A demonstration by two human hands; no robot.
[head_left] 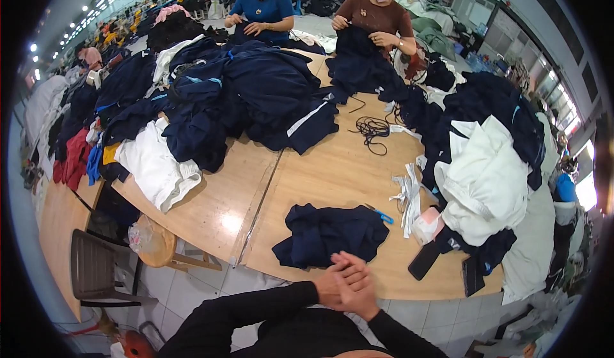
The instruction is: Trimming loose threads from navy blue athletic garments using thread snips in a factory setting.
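Observation:
At the near edge of the table, my left hand [328, 286] and my right hand [359, 296] are clasped together, fingers closed against each other. No object shows between them. Just beyond my fingertips lies a folded dark navy garment [332, 233], flat on the wooden table [320, 182]. Beside that garment's far right corner rest small scissors or thread snips with a blue handle [385, 218].
Navy garments [262, 89] are heaped across the far left, with a white garment [157, 166] in front. On the right are a white garment pile [489, 172], white strips [409, 198], black cords [374, 129] and a phone [424, 261]. Two people handle dark cloth opposite.

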